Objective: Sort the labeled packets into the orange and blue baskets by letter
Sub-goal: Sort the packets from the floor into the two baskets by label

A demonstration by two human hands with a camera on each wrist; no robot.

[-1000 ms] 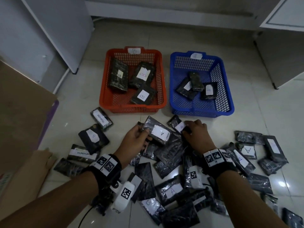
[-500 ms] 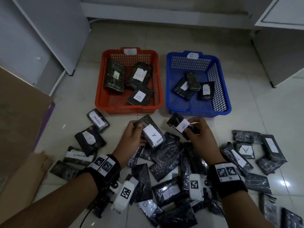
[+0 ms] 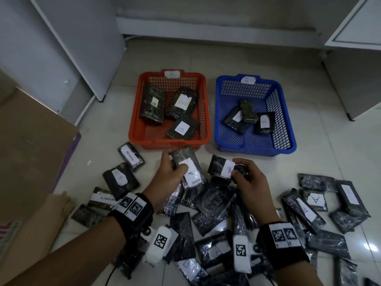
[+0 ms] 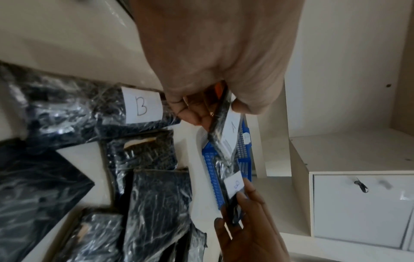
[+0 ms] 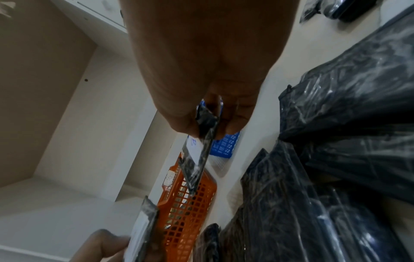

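Head view: loose packets heaped on near floor. Left hand grips packet A; right hand pinches packet B. Beyond: orange basket left, blue basket right, each holding three packets.

The floor is laid with pale glossy tiles with thin grout lines; it carries soft reflections of light. A white cabinet stands at the left on a low base. A second white cabinet stands at the right; the left wrist view shows its drawer front with a key in the lock. A pale skirting runs along the far wall between them. Brown cardboard lies at the left edge.
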